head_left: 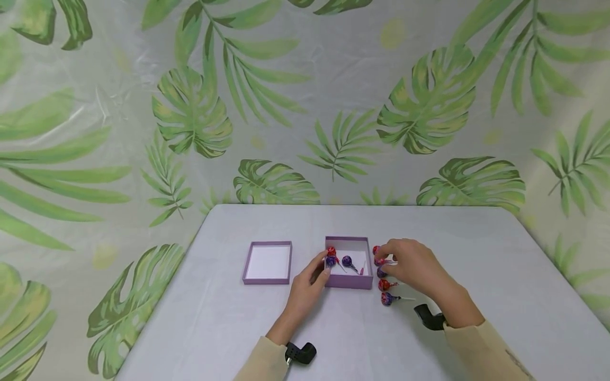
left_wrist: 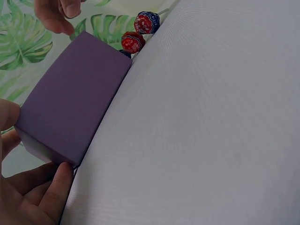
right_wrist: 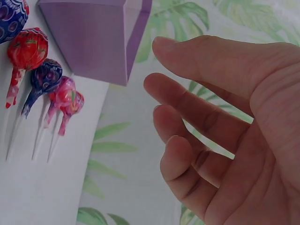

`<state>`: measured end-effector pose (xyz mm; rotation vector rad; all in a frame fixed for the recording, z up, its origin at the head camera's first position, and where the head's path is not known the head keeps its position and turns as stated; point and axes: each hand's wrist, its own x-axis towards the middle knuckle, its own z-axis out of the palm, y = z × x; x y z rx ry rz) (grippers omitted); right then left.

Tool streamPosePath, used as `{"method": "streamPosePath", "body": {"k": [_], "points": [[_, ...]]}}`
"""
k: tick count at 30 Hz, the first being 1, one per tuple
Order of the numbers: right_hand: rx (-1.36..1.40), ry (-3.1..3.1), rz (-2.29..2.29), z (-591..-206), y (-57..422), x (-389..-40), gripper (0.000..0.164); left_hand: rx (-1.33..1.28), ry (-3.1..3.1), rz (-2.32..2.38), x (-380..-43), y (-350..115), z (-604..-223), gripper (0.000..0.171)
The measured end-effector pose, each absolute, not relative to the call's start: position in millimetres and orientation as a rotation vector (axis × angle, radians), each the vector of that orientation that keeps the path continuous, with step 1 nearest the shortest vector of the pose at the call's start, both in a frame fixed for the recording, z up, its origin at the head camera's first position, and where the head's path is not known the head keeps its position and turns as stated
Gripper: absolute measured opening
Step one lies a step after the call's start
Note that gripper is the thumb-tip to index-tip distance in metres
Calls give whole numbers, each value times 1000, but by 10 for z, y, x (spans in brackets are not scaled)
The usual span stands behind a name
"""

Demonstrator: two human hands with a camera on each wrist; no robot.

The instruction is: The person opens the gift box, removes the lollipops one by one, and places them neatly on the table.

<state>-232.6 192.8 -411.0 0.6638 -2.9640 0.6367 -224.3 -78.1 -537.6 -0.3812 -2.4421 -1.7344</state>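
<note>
A purple box [head_left: 349,281] with a white inside stands on the table, several wrapped lollipops [head_left: 347,261] lying in it. My left hand [head_left: 307,288] holds the box by its left side; in the left wrist view its fingers [left_wrist: 56,192] rest along the side and lower edge. Right of the box, several red, pink and dark blue lollipops [right_wrist: 28,51] lie in a row, sticks pointing away from it. Over the far part of that row hovers my right hand [head_left: 412,267]. Its thumb and fingers are apart, with nothing between them in the right wrist view.
To the left of the box lies a shallow purple-rimmed lid [head_left: 267,281], its white inside facing up. A white cloth covers the table [head_left: 214,328]. Behind it hangs a leaf-patterned sheet [head_left: 343,79]. Each wrist carries a black camera [head_left: 301,353].
</note>
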Motion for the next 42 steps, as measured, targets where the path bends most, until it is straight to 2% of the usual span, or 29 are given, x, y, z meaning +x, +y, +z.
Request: {"method": "streamPosePath", "body": {"k": [24,42], "points": [[835,-2983,631,-4299,1546,-2629,26,-373,-2450,-1732,-2222,-779,-5331,49],[881,-3123,366,-4423,1340,-2777,31,-387,-2438,-1733,-2241,-775,-5348,49]]}}
